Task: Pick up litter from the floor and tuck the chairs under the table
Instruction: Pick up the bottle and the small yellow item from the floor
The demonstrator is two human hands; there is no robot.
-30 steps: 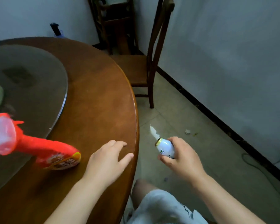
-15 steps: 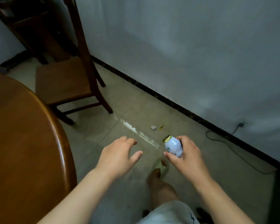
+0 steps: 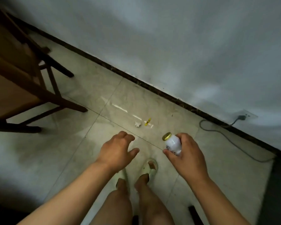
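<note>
Nearest to us, our bare legs and two pale slippers stand on the tiled floor, directly below and between our forearms. Both arms reach forward and down, palms facing the floor.

Our left hand is empty, its fingers spread and slightly curled, the thumb angled out toward the right; it hovers above the tiles without touching anything.

Our right hand is wrapped around a small white bottle with a gold cap, thumb under its lower end and fingers over the top. The bottle is tilted, the cap pointing up and to the left, toward the left hand.

Just beyond the hands, between them, lie a crumpled white scrap and a small yellow scrap, close to each other on the floor.

Farther left of our left hand stands a wooden chair. Beyond our right hand, a grey cable runs along the floor to a plug in a wall socket just above the dark skirting.
</note>
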